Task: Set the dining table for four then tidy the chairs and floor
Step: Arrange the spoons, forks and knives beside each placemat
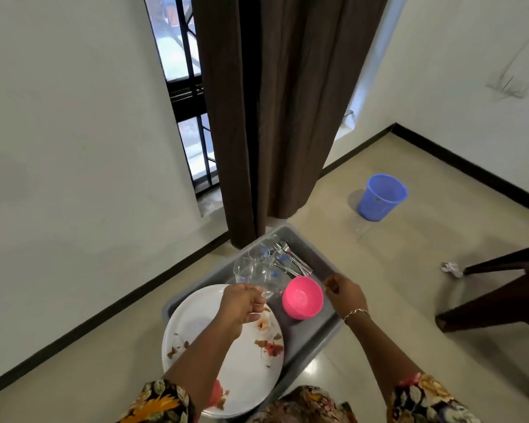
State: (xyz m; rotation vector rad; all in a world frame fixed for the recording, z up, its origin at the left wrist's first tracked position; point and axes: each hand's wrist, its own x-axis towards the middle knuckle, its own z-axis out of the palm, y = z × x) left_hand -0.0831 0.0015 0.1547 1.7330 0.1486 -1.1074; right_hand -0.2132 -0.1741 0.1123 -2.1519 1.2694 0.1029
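Over the grey tub (329,271) on the floor by the curtain (287,117), the left hand (242,303) pinches a clear glass (268,280) by fingertips alone, so it could slip and crack on the stacked white floral plates (226,364) below or strike the pink bowl (302,297). The right hand (345,293) hangs loosely curled over the tub's right rim (holding nothing I can see). The glass looks thin, slick and tilted, with more glasses (280,259) and forks (297,262) just behind it.

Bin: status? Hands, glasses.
Left hand pinches a glass over the bin. Right hand curled at rim, grip unclear. Bowl beside, not blocking.
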